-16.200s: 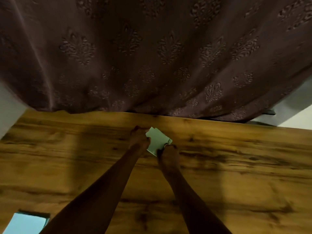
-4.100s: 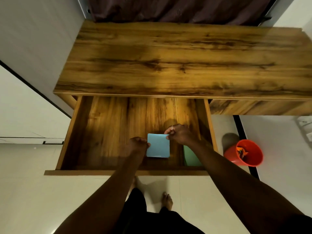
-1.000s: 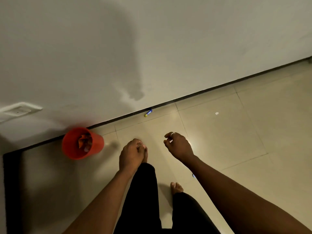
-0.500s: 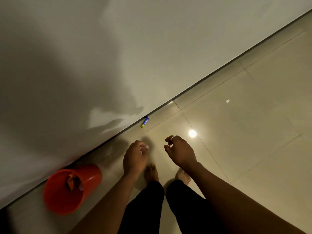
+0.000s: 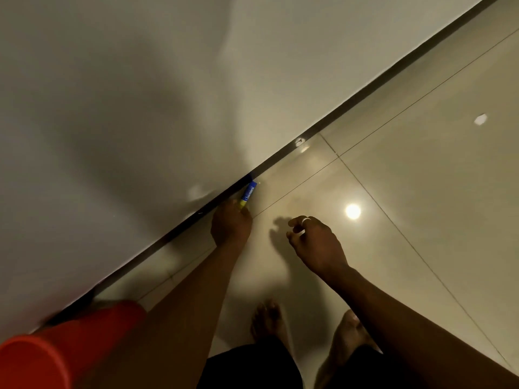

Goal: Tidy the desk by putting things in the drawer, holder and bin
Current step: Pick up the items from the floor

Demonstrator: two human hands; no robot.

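Note:
A small blue tube with a yellow end lies on the tiled floor against the dark skirting strip. My left hand reaches down to it, and its curled fingers close on the yellow end. My right hand hovers above the floor to the right, fingers apart and holding nothing, with a ring on one finger. The red bin stands at the bottom left beside my left forearm; its inside is hidden.
A pale wall fills the upper left. Glossy beige tiles spread to the right, with a small white scrap far off and a lamp reflection. My bare feet stand below the hands.
I have bent lower toward the floor. My left hand has moved forward from mid-air onto the blue tube's yellow end. The red bin has slid toward the lower left corner of the view.

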